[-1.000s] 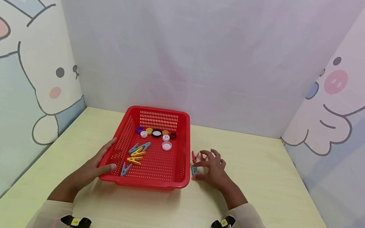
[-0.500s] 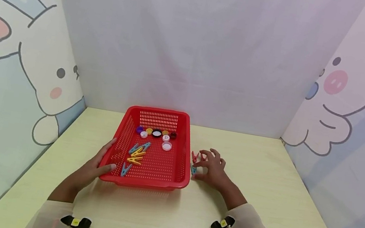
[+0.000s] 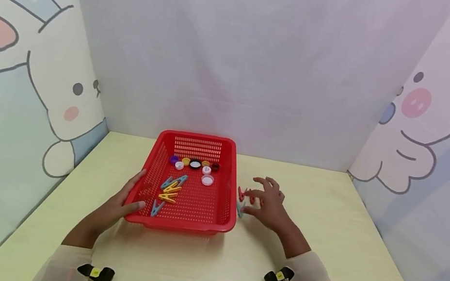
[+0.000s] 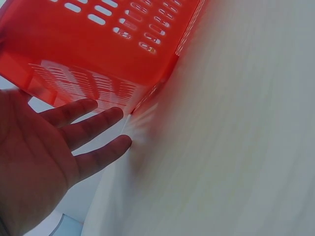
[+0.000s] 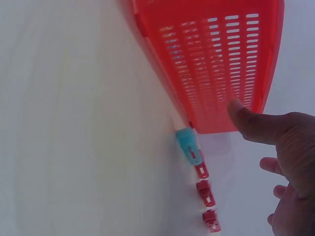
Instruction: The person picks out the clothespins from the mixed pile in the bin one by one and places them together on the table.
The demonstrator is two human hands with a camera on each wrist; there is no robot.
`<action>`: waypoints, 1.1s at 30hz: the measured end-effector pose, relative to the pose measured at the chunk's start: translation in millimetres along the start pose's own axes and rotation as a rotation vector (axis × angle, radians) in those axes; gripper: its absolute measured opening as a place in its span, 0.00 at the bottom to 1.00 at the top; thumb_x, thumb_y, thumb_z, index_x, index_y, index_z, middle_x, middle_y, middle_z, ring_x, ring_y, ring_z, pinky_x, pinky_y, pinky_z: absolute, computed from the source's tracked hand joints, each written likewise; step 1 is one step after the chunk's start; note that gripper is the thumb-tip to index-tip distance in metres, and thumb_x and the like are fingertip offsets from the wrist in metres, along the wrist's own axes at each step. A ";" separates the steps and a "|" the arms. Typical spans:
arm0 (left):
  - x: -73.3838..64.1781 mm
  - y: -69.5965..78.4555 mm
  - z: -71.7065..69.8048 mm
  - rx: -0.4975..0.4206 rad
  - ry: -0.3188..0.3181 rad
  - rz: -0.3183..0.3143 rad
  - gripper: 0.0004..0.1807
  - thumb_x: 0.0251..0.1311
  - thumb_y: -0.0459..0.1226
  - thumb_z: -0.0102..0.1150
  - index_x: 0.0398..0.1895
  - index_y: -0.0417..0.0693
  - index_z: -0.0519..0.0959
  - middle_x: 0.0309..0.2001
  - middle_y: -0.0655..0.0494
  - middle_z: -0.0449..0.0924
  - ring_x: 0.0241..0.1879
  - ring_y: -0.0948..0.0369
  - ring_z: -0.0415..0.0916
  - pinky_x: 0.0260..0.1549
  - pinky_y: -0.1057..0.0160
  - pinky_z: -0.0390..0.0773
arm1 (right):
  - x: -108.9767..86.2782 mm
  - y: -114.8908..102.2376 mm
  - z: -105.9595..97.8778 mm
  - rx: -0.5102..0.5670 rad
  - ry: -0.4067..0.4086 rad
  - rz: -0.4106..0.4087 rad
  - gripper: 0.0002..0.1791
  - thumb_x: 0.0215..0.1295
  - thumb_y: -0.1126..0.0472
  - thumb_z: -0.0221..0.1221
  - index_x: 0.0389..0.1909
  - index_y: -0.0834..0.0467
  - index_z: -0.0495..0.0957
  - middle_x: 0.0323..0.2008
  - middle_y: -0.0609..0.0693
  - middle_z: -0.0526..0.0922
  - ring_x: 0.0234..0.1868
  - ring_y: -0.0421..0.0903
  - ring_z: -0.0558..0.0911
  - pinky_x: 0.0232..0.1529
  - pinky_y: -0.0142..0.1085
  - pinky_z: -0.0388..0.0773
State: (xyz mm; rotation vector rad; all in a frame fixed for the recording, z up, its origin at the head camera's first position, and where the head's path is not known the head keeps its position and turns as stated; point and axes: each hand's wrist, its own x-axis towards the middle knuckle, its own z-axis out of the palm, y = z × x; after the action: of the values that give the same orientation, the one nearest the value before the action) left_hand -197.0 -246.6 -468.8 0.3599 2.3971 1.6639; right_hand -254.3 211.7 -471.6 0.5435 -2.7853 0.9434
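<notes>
A red plastic basket (image 3: 189,226) stands on the table, with blue and yellow clothespins (image 3: 171,187) and several bottle caps (image 3: 195,164) inside. My left hand (image 3: 117,204) holds its left rim, thumb over the edge; in the left wrist view the fingers (image 4: 93,130) spread along the outer wall. Right of the basket, my right hand (image 3: 268,207) hovers with spread fingers and nothing between them. Just below its fingertips is a light blue clothespin (image 5: 189,145) standing close to the basket's wall. Three red clothespins (image 5: 205,192) line up beyond it, partly covered by the fingers in the head view.
The pale wooden table (image 3: 319,214) meets a grey-white curtain (image 3: 241,64) behind the basket. Side panels with a cartoon rabbit (image 3: 68,96) and a pink-nosed cartoon animal (image 3: 416,102) close in left and right.
My right hand has drawn off the light blue clothespin, up and slightly right, and its fingers have spread. A third red clothespin has come into sight. My left hand stays on the basket.
</notes>
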 end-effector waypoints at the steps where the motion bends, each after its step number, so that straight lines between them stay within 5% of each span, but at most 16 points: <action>1: 0.5 -0.4 -0.2 0.000 -0.001 -0.001 0.58 0.72 0.41 0.65 0.92 0.65 0.34 0.79 0.32 0.58 0.72 0.35 0.68 0.51 0.57 0.92 | 0.2 -2.4 -2.8 0.010 0.017 0.005 0.27 0.54 0.54 0.83 0.56 0.52 0.91 0.78 0.58 0.71 0.84 0.67 0.54 0.75 0.78 0.52; 11: 2.8 -1.6 -1.9 0.013 0.005 -0.019 0.59 0.71 0.42 0.66 0.91 0.69 0.34 0.78 0.33 0.60 0.71 0.37 0.70 0.51 0.56 0.92 | 12.4 -36.5 -15.8 0.096 0.087 -0.039 0.22 0.62 0.58 0.79 0.57 0.54 0.89 0.76 0.60 0.73 0.81 0.66 0.61 0.72 0.78 0.64; 23: 3.5 -3.3 -2.9 0.002 -0.002 0.009 0.59 0.71 0.41 0.66 0.91 0.68 0.35 0.80 0.33 0.58 0.73 0.34 0.68 0.50 0.56 0.92 | 43.0 -91.1 -19.3 0.201 -0.001 -0.109 0.24 0.65 0.59 0.77 0.61 0.57 0.87 0.78 0.59 0.69 0.81 0.64 0.64 0.62 0.63 0.86; 33: 4.0 -3.8 -2.9 -0.001 -0.008 0.030 0.59 0.71 0.39 0.66 0.92 0.65 0.34 0.80 0.32 0.57 0.73 0.31 0.66 0.50 0.56 0.93 | 61.9 -131.6 -7.7 0.294 -0.038 -0.181 0.22 0.70 0.60 0.73 0.64 0.57 0.86 0.76 0.59 0.72 0.79 0.60 0.69 0.64 0.56 0.87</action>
State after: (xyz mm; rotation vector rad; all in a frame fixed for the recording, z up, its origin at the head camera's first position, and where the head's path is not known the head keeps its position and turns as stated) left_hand -202.0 -249.2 -471.5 0.4031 2.3967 1.6727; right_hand -260.7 101.6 -376.5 0.8454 -2.5869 1.3197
